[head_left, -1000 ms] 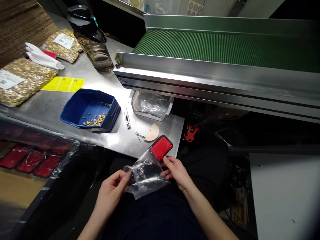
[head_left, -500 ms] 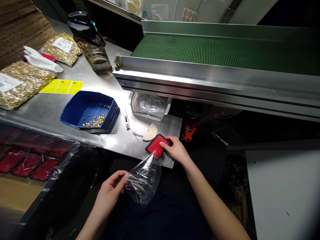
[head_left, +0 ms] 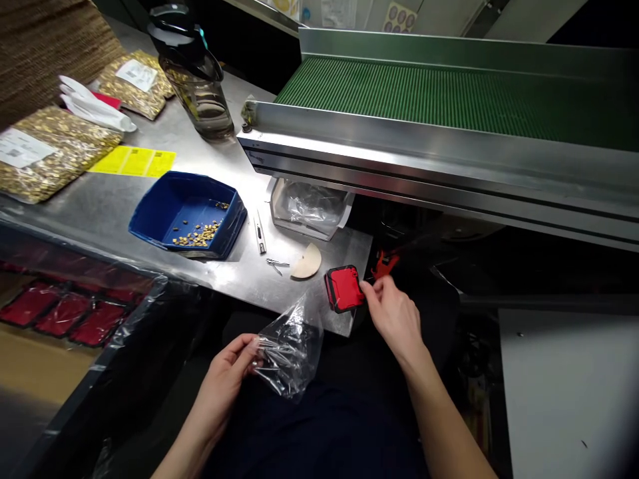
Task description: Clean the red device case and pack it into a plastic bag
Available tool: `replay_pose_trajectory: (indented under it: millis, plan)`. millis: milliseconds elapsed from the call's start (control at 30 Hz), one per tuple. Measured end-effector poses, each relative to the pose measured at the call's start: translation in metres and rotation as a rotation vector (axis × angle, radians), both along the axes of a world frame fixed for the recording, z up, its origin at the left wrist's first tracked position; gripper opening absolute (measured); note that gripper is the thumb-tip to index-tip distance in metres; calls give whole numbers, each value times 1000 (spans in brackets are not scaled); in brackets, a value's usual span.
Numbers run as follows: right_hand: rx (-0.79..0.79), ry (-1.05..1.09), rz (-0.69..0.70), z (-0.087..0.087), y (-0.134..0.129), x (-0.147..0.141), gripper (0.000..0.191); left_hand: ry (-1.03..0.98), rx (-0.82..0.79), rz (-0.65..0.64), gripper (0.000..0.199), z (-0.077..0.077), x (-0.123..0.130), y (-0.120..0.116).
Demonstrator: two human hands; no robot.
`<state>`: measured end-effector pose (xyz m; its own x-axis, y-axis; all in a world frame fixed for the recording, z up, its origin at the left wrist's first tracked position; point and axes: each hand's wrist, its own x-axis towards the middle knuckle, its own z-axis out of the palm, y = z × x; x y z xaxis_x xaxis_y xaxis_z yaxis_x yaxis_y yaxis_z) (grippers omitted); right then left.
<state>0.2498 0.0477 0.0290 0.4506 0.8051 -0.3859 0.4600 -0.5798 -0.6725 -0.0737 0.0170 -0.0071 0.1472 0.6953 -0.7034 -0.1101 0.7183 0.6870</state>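
Observation:
My left hand (head_left: pixel 233 362) pinches a crumpled clear plastic bag (head_left: pixel 294 346) in front of the table's edge. The bag's wide end spreads toward the table corner. By its right edge, a small square red case (head_left: pixel 345 287) with a black rim is held in my right hand (head_left: pixel 396 313), between thumb and fingers. The case is over the table corner, apart from the bag. Close by on the table lie a pale half-round disc (head_left: pixel 306 261), a small metal tool (head_left: pixel 277 263) and a utility knife (head_left: pixel 260 233).
A blue bin (head_left: pixel 187 213) holds small brass pieces. A grey bin (head_left: pixel 309 206) with clear bags sits under the green conveyor's metal rail (head_left: pixel 399 159). A water bottle (head_left: pixel 202 100) and bags of brass parts (head_left: pixel 60 150) stand behind. At lower left, a lined box holds red cases (head_left: pixel 64 313).
The red case has come away from the bag's mouth and moved right with my right hand. My left hand still grips the bag. The whole view has shifted slightly.

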Motion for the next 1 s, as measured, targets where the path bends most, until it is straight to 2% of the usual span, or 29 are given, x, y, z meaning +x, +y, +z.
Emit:
replay_pose_trajectory:
  millis: [133,200,300,433,600,700,767,833,933,1000]
  plan:
    - [-149,378,-62,-11,-36,-8,51,48,65,-16,35,0,8,4]
    - [-134,575,-149,-19,-42,-20,54,60,88,-30,36,-2,14,7]
    - [-70,785,-307,-30,-40,-38,59,61,106,-54,37,-5,22,13]
    - [46,893,-454,-42,-25,-52,57,73,160,-99,39,-4,27,20]
    - [233,826,-528,-46,-11,-45,49,177,269,-156,50,4,34,29]
    - [344,752,-526,-28,-10,-30,46,245,325,-204,54,7,45,35]
    - [434,642,-506,-5,-16,-22,43,287,361,-231,57,8,56,41]
    - [558,414,-453,24,-27,-18,35,329,401,-254,61,10,69,47]
    - [731,52,-298,68,-50,-20,19,379,477,-291,62,14,89,56]
    - [788,-60,-92,90,-64,-25,17,399,534,-323,62,20,100,60]
